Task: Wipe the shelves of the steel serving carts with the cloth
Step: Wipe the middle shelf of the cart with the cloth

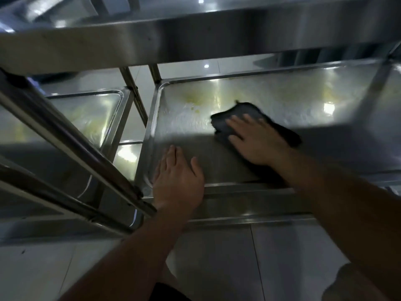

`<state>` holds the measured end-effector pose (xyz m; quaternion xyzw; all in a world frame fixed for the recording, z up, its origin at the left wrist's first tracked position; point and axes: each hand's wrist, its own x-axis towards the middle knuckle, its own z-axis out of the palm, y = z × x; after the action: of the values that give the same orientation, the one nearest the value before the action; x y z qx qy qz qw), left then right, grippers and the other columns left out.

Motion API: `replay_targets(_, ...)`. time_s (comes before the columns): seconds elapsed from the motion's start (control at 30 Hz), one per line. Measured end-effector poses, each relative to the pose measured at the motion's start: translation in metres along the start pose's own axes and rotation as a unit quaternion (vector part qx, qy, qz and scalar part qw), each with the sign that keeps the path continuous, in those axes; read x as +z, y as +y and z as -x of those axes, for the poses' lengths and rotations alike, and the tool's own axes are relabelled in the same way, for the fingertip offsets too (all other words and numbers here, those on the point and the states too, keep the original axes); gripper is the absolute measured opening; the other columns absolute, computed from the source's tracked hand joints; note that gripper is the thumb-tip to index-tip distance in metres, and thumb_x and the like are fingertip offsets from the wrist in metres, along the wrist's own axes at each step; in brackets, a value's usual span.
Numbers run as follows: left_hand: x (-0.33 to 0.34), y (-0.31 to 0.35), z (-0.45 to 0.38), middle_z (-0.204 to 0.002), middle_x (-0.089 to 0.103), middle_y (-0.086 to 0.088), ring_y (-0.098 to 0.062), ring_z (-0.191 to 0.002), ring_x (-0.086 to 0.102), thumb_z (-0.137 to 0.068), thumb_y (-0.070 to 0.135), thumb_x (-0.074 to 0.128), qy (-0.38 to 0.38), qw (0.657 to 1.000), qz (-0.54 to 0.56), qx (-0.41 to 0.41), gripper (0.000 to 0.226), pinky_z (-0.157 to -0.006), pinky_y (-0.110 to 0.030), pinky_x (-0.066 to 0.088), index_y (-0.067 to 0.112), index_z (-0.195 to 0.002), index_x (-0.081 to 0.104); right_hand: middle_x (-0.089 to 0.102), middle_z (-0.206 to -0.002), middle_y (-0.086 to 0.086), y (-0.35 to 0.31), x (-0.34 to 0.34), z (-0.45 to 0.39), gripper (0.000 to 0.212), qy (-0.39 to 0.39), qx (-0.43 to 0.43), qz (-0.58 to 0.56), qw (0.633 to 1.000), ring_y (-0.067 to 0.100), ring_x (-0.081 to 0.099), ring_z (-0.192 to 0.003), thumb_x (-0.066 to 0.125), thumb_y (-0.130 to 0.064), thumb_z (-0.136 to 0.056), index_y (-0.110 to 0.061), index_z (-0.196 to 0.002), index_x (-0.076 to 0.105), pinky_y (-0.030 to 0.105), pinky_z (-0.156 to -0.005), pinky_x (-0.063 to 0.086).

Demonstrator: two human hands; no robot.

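Observation:
A dark grey cloth (243, 114) lies on the lower shelf (282, 98) of a steel serving cart. My right hand (258, 140) presses flat on the cloth with straight fingers. My left hand (178, 179) rests flat on the shelf's near left corner, fingers straight, holding nothing. Yellowish stains (195, 101) mark the shelf beyond the cloth. The near part of the shelf lies in shadow.
The cart's upper shelf (195, 33) overhangs the work area. A second steel cart's lower shelf (86, 114) stands to the left, behind a slanted steel handle bar (71, 137). Upright cart legs (134, 90) separate the two. Pale floor tiles (260, 268) lie below.

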<state>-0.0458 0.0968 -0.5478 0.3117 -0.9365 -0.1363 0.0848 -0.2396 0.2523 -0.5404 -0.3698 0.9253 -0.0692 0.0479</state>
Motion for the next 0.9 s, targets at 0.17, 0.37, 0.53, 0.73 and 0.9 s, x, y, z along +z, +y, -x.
replay_targets(0.17,0.004,0.000,0.001,-0.172,0.027,-0.010,-0.024,-0.160,0.018,-0.107,0.052,0.022,0.012,1.000,0.008,0.003,0.073,-0.129,-0.040,0.011,0.008,-0.164,0.030,0.004,-0.173,-0.010,0.080,-0.008,0.029,0.069,0.011,0.209,-0.007,0.978,0.022,0.003,-0.159,0.017,-0.062,-0.103,-0.032,-0.165,0.009,0.051,-0.127,0.004)
replay_targets(0.37,0.006,0.002,0.003,-0.170,0.033,-0.011,-0.026,-0.158,0.026,-0.107,0.054,0.021,0.067,0.998,0.008,0.010,0.072,-0.128,-0.043,0.013,0.010,-0.163,0.033,0.000,-0.173,-0.010,-0.015,0.006,-0.001,0.072,0.013,0.179,-0.025,0.983,0.024,-0.001,-0.159,0.012,-0.059,-0.099,-0.030,-0.165,0.007,0.054,-0.126,0.002)
replay_targets(0.53,0.004,0.000,0.007,-0.169,0.033,-0.009,-0.024,-0.158,0.026,-0.108,0.052,0.024,0.160,0.985,0.065,0.023,0.068,-0.131,-0.046,0.009,0.013,-0.163,0.031,-0.005,-0.172,-0.015,-0.110,0.012,-0.044,0.061,-0.048,-0.079,0.006,0.996,0.018,-0.009,-0.159,0.019,-0.052,-0.109,-0.036,-0.165,0.001,0.047,-0.127,-0.003)
replay_targets(0.73,0.007,0.001,0.007,-0.172,0.026,-0.002,-0.019,-0.160,0.019,-0.107,0.053,0.022,0.160,0.983,0.092,0.016,0.068,-0.132,-0.047,0.007,0.019,-0.166,0.023,-0.011,-0.170,-0.017,-0.103,0.003,-0.028,0.069,-0.101,-0.204,0.047,0.973,0.015,-0.014,-0.157,0.013,-0.059,-0.099,-0.041,-0.163,-0.005,0.046,-0.128,-0.006)
replay_targets(0.9,0.005,0.002,0.006,-0.171,0.029,-0.004,-0.022,-0.158,0.025,-0.106,0.053,0.021,0.139,0.986,0.090,-0.002,0.069,-0.131,-0.044,0.011,0.019,-0.165,0.028,-0.004,-0.167,-0.027,-0.067,0.005,0.033,0.080,-0.085,-0.179,-0.032,0.980,0.001,-0.012,-0.155,0.009,-0.083,-0.091,-0.046,-0.162,0.005,0.037,-0.127,-0.009)
